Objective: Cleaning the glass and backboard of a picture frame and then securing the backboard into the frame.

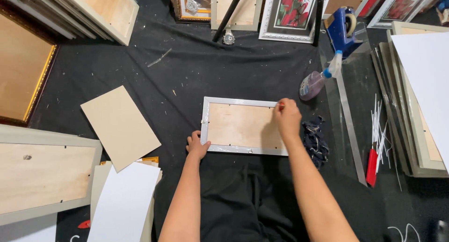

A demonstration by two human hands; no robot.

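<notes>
A black cloth (pixel 243 69) covers the whole working surface, flecked with pale scraps. On it at the left lies a large grey-framed panel (pixel 44 174) face down, its plywood back showing, and above it a gold-edged frame (pixel 23 69), also back up. Stacked frames (pixel 416 125) run along the right edge under a white sheet (pixel 428 73). A loose tan backing board (pixel 120 126) lies tilted left of centre, with a white sheet of card (pixel 124 202) below it.

In the middle, directly ahead of the person, sits the small silver frame (pixel 243 126), face down, its wooden backing showing inside the rim. The left hand (pixel 197 146) rests at the frame's lower left corner, fingers curled against the rim and the thumb on top of it. The right hand (pixel 286 118) is at the upper right corner, its fingers pressed together and pinching something small with an orange-red tip (pixel 281 103) (too small to tell what) against the frame's edge.

Just right of the frame lies a dark crumpled rag (pixel 315 141). Further right are a long metal ruler (pixel 351 129), a spray bottle (pixel 318 80) lying on its side, a blue tape dispenser (pixel 341 29), and a red-handled tool (pixel 372 167) among thin white strips.
</notes>
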